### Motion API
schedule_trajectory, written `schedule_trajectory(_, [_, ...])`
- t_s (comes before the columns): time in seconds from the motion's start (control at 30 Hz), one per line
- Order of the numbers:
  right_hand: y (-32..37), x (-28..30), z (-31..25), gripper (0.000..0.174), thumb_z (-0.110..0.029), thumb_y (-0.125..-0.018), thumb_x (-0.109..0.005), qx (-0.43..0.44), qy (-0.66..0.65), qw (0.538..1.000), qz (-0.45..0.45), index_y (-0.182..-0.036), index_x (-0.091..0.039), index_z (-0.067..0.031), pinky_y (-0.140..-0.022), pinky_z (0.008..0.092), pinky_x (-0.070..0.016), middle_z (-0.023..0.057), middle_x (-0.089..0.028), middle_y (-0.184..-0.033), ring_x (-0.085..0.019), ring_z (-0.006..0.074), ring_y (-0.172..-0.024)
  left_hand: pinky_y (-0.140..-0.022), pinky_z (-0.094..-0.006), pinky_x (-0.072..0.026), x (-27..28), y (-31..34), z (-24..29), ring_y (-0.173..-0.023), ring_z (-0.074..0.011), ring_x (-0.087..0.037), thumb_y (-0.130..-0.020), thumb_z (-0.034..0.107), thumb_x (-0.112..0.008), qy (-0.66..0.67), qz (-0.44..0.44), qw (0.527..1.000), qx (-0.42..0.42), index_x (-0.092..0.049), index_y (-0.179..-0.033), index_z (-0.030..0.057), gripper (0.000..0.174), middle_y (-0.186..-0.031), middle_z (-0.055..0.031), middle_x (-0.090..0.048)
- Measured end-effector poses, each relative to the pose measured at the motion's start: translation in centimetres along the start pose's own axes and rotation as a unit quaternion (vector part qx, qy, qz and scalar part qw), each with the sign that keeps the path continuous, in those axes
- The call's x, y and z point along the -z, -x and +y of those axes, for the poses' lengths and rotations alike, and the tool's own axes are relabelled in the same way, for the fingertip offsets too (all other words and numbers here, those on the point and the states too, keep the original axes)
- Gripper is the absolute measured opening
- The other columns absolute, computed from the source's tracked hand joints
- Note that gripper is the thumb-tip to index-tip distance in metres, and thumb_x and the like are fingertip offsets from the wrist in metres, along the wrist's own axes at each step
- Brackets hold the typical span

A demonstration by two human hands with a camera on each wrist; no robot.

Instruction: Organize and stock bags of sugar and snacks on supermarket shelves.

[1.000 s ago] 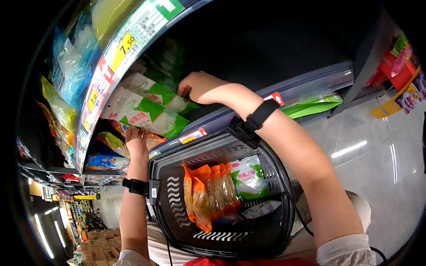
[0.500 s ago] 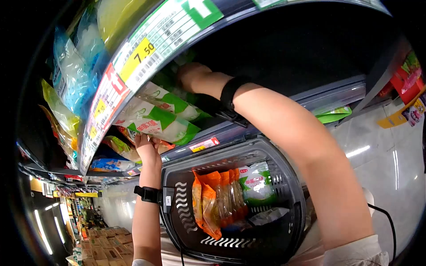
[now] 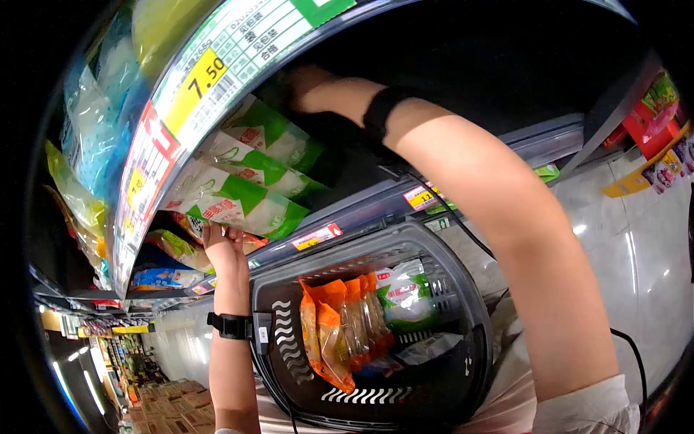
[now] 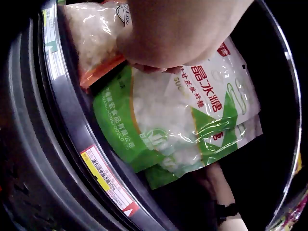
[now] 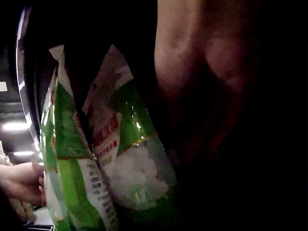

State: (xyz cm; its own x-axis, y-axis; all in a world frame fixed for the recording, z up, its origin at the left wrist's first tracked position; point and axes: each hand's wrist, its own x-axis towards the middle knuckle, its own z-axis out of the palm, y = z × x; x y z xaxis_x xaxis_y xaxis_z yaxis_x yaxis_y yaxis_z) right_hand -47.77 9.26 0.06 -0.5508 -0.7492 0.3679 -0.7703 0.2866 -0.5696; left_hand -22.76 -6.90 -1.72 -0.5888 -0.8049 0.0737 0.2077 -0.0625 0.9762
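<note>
Several green-and-white bags of rock sugar stand in a row on the shelf. At the front of the row, my left hand touches the nearest bag with loosely bent fingers, beside an orange-edged bag. My right hand reaches deep into the dark shelf, just behind the rearmost rock sugar bag. In the right wrist view that hand points downward beside a rock sugar bag; its fingers are lost in shadow, so I cannot tell whether they hold anything.
A black basket sits below the shelf edge, with orange-topped packets and a rock sugar bag inside. An upper shelf lip with price labels overhangs the left side. The lower shelf rail runs between bags and basket.
My right hand has moved farther back into the shelf. Another rock sugar bag now shows behind the front ones. The left hand stays at the front of the row.
</note>
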Motion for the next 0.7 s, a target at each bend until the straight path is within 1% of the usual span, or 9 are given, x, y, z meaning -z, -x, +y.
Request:
schedule_trajectory(0.07, [-2.8,-3.6,0.6,0.045,-0.022,-0.072,-0.058,0.018,0.026,0.992,0.119,-0.112,-0.049,-0.0023,-0.081,0.0396,-0.0434,0.0202,-0.054,-0.106,-0.053,0.0338,-0.095,-0.05,-0.0205,-0.0327,-0.3,0.4,0.4,-0.055,-0.0077,-0.032,-0.087,0.011,-0.041,-0.017,-0.006,1.0,0.012,-0.044,-0.103,0.0099,0.016,-0.076,0.0014,-0.047])
schedule_trajectory(0.17, [-5.1,-5.4,0.4,0.04,-0.021,-0.074,-0.056,0.08,0.099,0.987,0.096,-0.109,-0.051,-0.0024,-0.082,0.0397,-0.0427,0.0204,-0.052,-0.108,-0.052,0.0336,-0.097,-0.052,-0.0216,-0.0344,-0.4,0.7,0.4,-0.054,-0.0077,-0.032,-0.087,0.01,-0.041,-0.007,-0.008,1.0,0.008,-0.044,-0.102,0.0091,0.016,-0.077,0.0012,-0.046])
schedule_trajectory(0.23, [-7.4,-7.5,0.5,0.036,-0.019,-0.074,-0.055,0.049,0.059,0.997,0.02,-0.106,-0.052,-0.0019,-0.076,0.0381,-0.0463,0.0198,-0.053,-0.108,-0.053,0.0316,-0.096,-0.053,-0.0219,-0.0358,-0.3,0.7,0.4,-0.055,-0.0077,-0.032,-0.086,0.009,-0.041,-0.009,-0.009,1.0,0.011,-0.044,-0.102,0.0084,0.016,-0.077,0.0007,-0.046])
schedule_trajectory(0.3, [-8.2,-7.7,-0.3,0.047,-0.044,-0.086,-0.034,-0.067,0.111,0.953,-0.273,-0.13,-0.031,-0.0271,-0.092,0.058,-0.0237,-0.0013,-0.023,-0.138,-0.021,0.0276,-0.126,-0.053,-0.0222,-0.0367,-0.2,0.6,0.6,-0.055,-0.0081,-0.033,-0.085,0.007,-0.04,-0.004,-0.02,1.0,0.022,-0.043,-0.102,0.0078,0.017,-0.079,-0.0002,-0.046])
schedule_trajectory(0.43, [-7.7,-7.8,0.0,0.049,-0.048,-0.084,-0.036,-0.016,0.042,0.95,-0.308,-0.128,-0.035,-0.0288,-0.089,0.0616,-0.0239,-0.0006,-0.027,-0.136,-0.025,0.0277,-0.124,-0.053,-0.0222,-0.0366,-0.3,0.7,0.5,-0.055,-0.0087,-0.033,-0.085,0.008,-0.04,-0.001,-0.014,1.0,0.015,-0.043,-0.101,0.0072,0.016,-0.08,-0.0008,-0.047])
schedule_trajectory(0.5, [-5.4,-6.7,-0.6,0.028,-0.015,-0.074,-0.053,-0.008,-0.085,0.978,-0.19,-0.099,-0.057,-0.0023,-0.064,0.038,-0.0486,0.0166,-0.059,-0.093,-0.058,0.028,-0.083,-0.053,-0.0222,-0.0362,-0.8,1.0,0.7,-0.055,-0.0089,-0.033,-0.085,0.007,-0.04,-0.009,-0.002,1.0,0.011,-0.042,-0.1,0.0073,0.015,-0.081,-0.0012,-0.047])
schedule_trajectory(0.53, [-4.7,-6.3,-0.7,0.028,-0.015,-0.074,-0.053,-0.01,-0.085,0.978,-0.188,-0.099,-0.057,-0.0023,-0.064,0.038,-0.0486,0.0166,-0.059,-0.093,-0.058,0.028,-0.083,-0.053,-0.0222,-0.0362,-0.8,0.9,0.7,-0.055,-0.0089,-0.033,-0.085,0.007,-0.04,-0.01,-0.004,1.0,0.011,-0.042,-0.1,0.0073,0.015,-0.081,-0.0012,-0.047])
schedule_trajectory(0.6, [-3.9,-6.1,-0.8,0.027,-0.016,-0.076,-0.052,0.116,0.094,0.985,-0.085,-0.098,-0.057,-0.0027,-0.069,0.0393,-0.047,0.0181,-0.059,-0.095,-0.057,0.0313,-0.088,-0.052,-0.0224,-0.0356,-0.6,0.8,0.6,-0.055,-0.0087,-0.033,-0.085,0.007,-0.04,-0.015,0.002,1.0,0.023,-0.043,-0.099,0.0076,0.014,-0.08,-0.0011,-0.047])
schedule_trajectory(0.7, [-2.5,-4.9,-1.6,0.026,-0.018,-0.077,-0.05,0.068,-0.016,0.995,-0.068,-0.097,-0.058,-0.0034,-0.074,0.0396,-0.0451,0.0188,-0.057,-0.098,-0.055,0.0335,-0.091,-0.051,-0.0225,-0.0346,-0.1,0.7,0.5,-0.055,-0.0086,-0.034,-0.086,0.007,-0.04,-0.004,-0.019,1.0,0.017,-0.043,-0.098,0.0075,0.013,-0.077,-0.0006,-0.046])
